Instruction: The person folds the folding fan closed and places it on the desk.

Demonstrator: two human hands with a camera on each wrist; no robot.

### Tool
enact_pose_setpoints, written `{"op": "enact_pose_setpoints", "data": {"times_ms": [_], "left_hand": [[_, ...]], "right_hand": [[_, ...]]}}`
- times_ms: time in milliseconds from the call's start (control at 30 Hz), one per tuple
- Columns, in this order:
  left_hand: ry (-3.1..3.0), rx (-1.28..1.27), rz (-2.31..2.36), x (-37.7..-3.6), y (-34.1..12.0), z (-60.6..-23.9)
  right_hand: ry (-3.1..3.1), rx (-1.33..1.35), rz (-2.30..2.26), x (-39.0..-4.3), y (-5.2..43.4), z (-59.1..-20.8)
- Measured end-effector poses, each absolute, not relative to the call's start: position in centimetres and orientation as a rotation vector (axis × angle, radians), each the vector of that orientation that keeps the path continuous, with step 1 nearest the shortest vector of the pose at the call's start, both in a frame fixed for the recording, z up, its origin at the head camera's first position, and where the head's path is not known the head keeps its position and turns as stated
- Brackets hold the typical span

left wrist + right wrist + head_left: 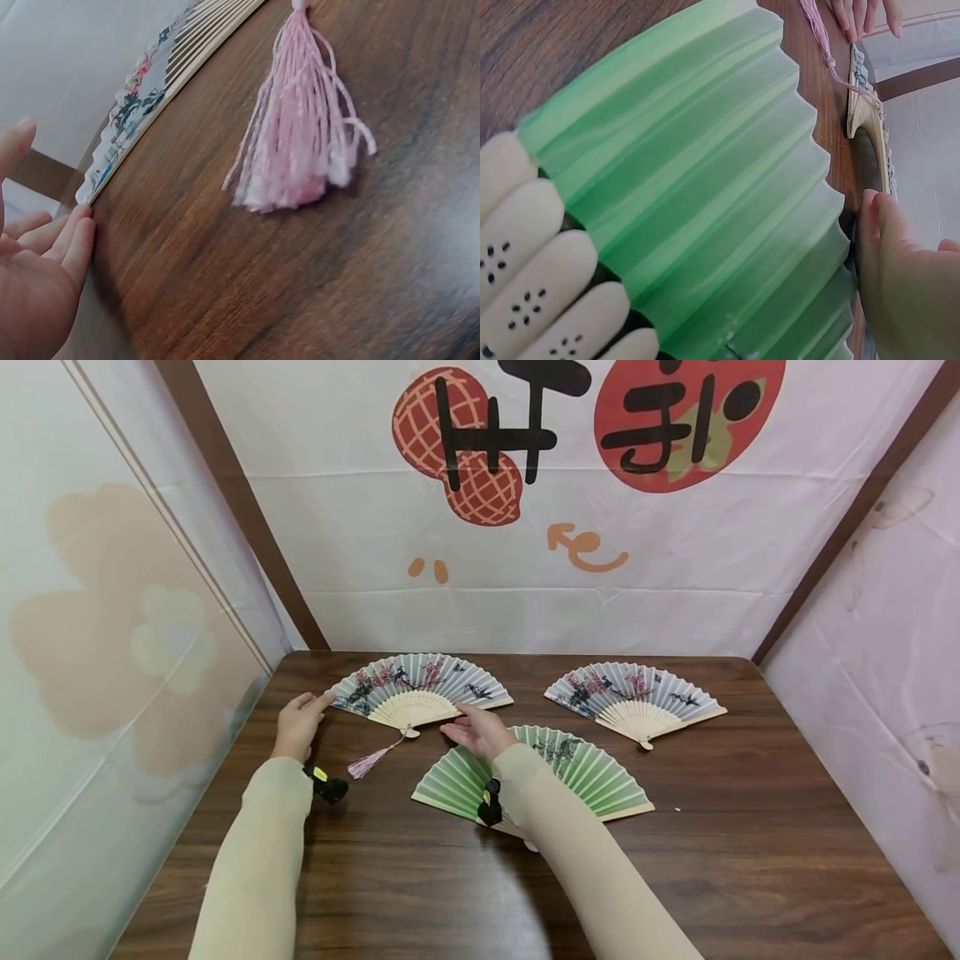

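Three paper fans lie spread on a brown wooden table. My left hand reaches the left tip of the blue-white flowered fan, its fingers relaxed and holding nothing. In the left wrist view the left hand lies open beside that fan's edge. My right hand lies flat-fingered at that fan's lower right rib, above the green fan. The right wrist view has the right hand over the green fan. A pink tassel trails from the flowered fan's pivot.
A second blue-white flowered fan lies at the back right. White cloth walls with printed shapes close the table in at the back and sides. The tassel lies on bare wood. Bare wood fills the table's front.
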State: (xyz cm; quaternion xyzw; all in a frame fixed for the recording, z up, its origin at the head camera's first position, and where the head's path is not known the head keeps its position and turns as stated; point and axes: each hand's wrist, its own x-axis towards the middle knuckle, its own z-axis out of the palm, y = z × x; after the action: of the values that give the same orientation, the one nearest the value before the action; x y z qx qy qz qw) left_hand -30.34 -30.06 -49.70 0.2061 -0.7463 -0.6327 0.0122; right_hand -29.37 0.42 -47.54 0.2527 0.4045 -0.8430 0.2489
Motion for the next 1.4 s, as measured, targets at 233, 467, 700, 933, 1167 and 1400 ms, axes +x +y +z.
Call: {"op": "enact_pose_setpoints", "data": {"times_ms": [233,467,700,933,1167,1400], "left_hand": [[-2.368,0.602,-1.977,-30.5,-30.4,-49.5],[-2.385,0.630,-1.955,-30.6,-30.6,-49.7],[-2.378,0.645,-1.920,-30.6,-30.5,-49.7],[-2.363,0.685,-1.924,-30.8,-30.5,-49.9],[-2.326,0.705,-1.945,-30.7,-30.5,-49.8],[-2.343,0.671,-1.955,-30.6,-30.6,-49.9]], "right_hand": [[1.063,0.708,-2.329,-29.8,0.3,-47.7],[1.109,0.693,-2.322,-29.8,0.0,-48.2],[1.098,0.702,-2.338,-30.4,-0.3,-48.6],[1.093,0.748,-2.367,-32.9,-0.8,-52.5],[1.082,0.786,-2.375,-36.7,-2.0,-57.8],[1.129,0.846,-2.409,-41.2,-3.2,-64.2]]}}
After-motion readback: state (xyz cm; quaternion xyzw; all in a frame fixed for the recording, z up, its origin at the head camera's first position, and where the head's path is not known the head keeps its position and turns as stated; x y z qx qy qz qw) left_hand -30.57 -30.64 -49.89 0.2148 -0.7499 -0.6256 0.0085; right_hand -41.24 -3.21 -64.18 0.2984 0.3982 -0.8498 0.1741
